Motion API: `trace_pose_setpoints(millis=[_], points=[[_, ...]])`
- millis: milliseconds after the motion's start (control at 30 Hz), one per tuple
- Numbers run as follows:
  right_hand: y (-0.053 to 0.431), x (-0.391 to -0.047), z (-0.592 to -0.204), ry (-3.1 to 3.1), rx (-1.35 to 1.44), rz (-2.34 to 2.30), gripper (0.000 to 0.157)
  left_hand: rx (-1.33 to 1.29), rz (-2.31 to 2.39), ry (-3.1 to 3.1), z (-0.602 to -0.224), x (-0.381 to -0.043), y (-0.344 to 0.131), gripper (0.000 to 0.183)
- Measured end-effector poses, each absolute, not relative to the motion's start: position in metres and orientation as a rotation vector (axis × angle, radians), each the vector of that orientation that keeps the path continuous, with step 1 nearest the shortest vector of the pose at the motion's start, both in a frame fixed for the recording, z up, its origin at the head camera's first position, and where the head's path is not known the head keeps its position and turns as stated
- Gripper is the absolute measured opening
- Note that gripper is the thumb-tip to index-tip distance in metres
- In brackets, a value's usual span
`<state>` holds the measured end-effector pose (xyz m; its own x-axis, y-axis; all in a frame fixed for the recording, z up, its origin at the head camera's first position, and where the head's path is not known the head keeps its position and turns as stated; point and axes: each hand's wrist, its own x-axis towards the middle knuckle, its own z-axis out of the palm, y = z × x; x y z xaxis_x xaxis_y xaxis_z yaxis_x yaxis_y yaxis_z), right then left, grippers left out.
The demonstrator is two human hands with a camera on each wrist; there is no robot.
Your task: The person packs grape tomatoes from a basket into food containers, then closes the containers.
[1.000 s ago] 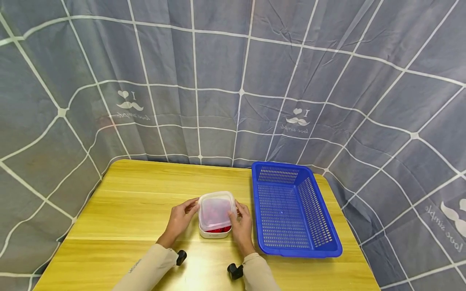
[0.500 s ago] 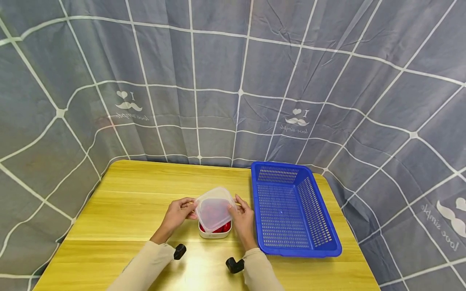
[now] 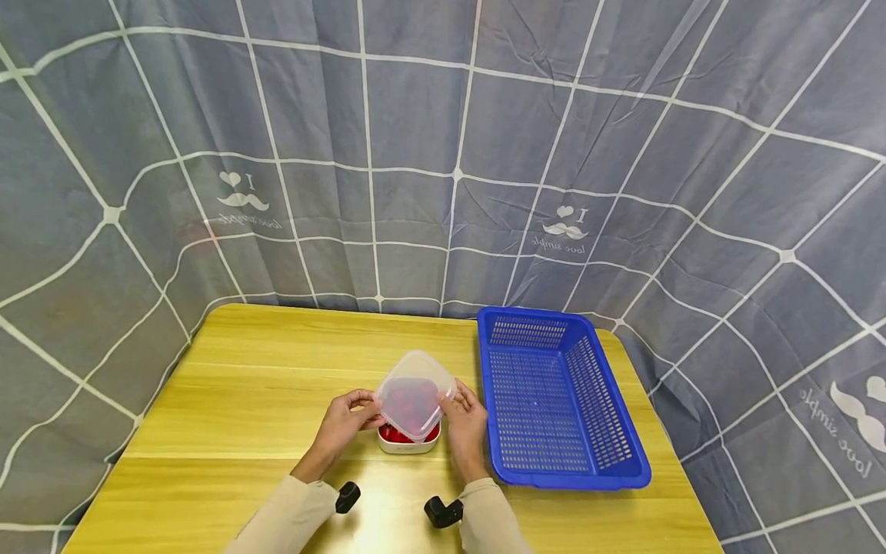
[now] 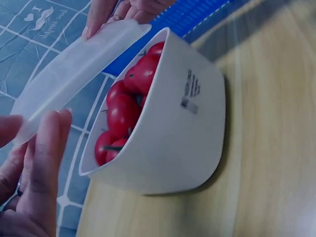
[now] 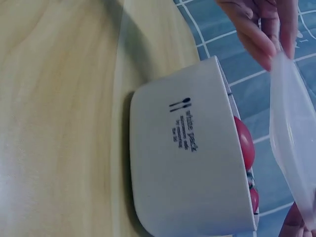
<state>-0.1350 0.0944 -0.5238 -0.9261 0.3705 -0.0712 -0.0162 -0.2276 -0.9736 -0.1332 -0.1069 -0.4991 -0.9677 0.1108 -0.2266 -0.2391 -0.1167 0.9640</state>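
Observation:
Above a white food container (image 4: pixel 173 118) filled with several red cherry tomatoes (image 4: pixel 123 115), a translucent plastic lid (image 3: pixel 414 392) is held raised and turned cornerwise. My left hand (image 3: pixel 344 419) pinches the lid's left corner between thumb and fingers, plain in the left wrist view. The right hand (image 3: pixel 465 423) pinches the opposite corner. Lid and rim stand apart in both wrist views. Printed lettering and a fork-and-spoon mark show on the container's side in the right wrist view. In the head view the lid covers much of the tomatoes.
To the right of the hands lies a blue perforated plastic basket (image 3: pixel 540 408) on the wooden table (image 3: pixel 263 385). A grey grid-patterned curtain (image 3: pixel 415 208) hangs behind the table and at its sides. A black wrist camera (image 3: pixel 443 512) sits below each hand.
The lid has come up off the container and turned from square to cornerwise, with both hands holding it throughout. More of the tomatoes shows near the front rim. The basket has stayed put.

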Motion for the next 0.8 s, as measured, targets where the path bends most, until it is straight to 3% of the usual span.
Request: trace_pose_setpoints(millis=[200, 433, 633, 800], points=[[0.097, -0.142, -0.520, -1.871, -0.301, 2.177, 0.047, -0.158, 2.079, 2.044, -0.493, -0.134, -0.111, 0.029], [0.095, -0.148, -0.510, -1.863, -0.307, 2.196, 0.041, -0.194, 2.036, 2.119, -0.495, -0.138, -0.111, 0.026], [0.094, -0.138, -0.496, -1.937, -0.231, 2.160, 0.041, -0.223, 2.037, 2.136, -0.501, -0.137, -0.110, 0.031], [0.094, -0.132, -0.488, -2.066, -0.082, 1.952, 0.041, -0.190, 2.011, 2.195, -0.504, -0.136, -0.110, 0.024]])
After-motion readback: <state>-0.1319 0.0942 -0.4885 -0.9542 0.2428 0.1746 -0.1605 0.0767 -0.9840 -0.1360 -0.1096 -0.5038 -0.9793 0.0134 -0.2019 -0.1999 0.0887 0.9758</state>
